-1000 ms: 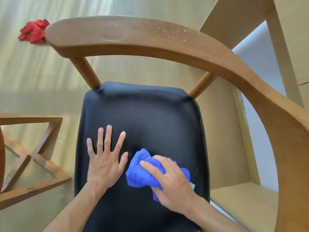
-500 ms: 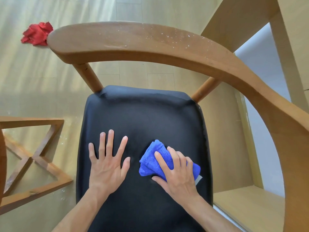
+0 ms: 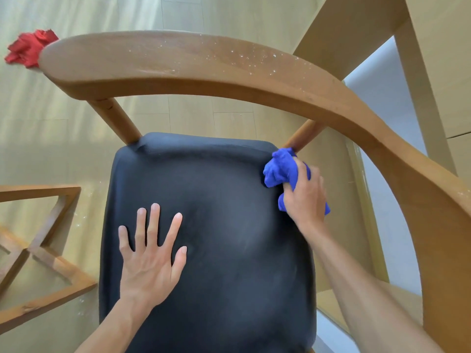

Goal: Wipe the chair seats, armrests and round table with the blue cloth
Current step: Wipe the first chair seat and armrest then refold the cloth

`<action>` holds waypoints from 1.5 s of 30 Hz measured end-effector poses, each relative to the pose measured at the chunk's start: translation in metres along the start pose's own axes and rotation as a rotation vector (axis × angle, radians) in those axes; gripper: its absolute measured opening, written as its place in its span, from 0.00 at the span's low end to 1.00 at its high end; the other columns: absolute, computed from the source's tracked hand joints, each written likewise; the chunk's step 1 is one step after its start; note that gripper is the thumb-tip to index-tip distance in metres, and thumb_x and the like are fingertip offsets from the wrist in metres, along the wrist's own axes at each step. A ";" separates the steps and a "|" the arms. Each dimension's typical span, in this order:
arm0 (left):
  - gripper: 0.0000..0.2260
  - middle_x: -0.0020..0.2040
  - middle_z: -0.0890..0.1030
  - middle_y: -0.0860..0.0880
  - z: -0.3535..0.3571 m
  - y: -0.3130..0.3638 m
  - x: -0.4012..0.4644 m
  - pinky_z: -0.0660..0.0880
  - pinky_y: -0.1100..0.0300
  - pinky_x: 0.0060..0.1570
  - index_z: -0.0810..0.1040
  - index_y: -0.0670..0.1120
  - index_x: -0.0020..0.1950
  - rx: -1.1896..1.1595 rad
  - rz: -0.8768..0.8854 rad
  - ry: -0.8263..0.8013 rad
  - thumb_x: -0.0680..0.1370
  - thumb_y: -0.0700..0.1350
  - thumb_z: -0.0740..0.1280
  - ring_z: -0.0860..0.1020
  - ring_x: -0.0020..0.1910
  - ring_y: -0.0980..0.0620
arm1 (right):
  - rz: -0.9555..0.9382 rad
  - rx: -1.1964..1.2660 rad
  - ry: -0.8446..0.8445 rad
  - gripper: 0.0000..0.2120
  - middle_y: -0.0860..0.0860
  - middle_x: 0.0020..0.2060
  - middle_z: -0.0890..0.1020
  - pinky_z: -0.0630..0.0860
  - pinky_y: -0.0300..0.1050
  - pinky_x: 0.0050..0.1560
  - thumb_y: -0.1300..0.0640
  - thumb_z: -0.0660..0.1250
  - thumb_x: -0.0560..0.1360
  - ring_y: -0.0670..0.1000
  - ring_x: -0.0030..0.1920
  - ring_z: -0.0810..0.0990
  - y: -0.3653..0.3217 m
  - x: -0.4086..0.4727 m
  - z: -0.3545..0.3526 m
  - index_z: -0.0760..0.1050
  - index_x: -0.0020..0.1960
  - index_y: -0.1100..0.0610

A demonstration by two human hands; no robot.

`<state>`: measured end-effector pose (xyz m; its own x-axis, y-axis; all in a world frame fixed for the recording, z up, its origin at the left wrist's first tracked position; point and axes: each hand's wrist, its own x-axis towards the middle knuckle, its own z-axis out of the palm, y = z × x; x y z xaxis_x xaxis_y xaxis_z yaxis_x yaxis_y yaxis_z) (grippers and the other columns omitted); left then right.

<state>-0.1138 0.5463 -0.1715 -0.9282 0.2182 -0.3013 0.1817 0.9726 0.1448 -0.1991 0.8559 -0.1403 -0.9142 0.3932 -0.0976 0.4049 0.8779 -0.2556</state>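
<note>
Blue cloth [image 3: 281,169] bunched at the seat's far right corner, gripped in the right hand [image 3: 304,197].

Right-hand fingers curl round the cloth and press it onto the black chair seat [image 3: 224,225], its far tip touching the foot of the wooden spindle [image 3: 302,138] just beyond the fingertips. The left hand [image 3: 150,261] lies flat on the seat well to the left of the cloth, fingers [image 3: 153,225] straight and spread, holding nothing. Beyond both sets of fingertips the curved wooden armrest [image 3: 204,70] arcs across, flecked with pale specks. A red cloth [image 3: 25,50] lies on the floor past the armrest's left end.
</note>
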 end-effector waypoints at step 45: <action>0.29 0.79 0.52 0.40 0.014 -0.002 0.002 0.49 0.32 0.71 0.54 0.52 0.78 0.050 0.021 0.167 0.77 0.58 0.51 0.50 0.77 0.38 | -0.014 -0.097 0.061 0.23 0.58 0.57 0.71 0.67 0.53 0.48 0.57 0.62 0.76 0.62 0.54 0.72 -0.107 0.036 0.034 0.66 0.70 0.52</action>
<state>-0.1110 0.5462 -0.1855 -0.9643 0.2267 -0.1372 0.2141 0.9716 0.1008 -0.2762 0.7665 -0.1493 -0.9182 0.3944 -0.0357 0.3948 0.9044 -0.1619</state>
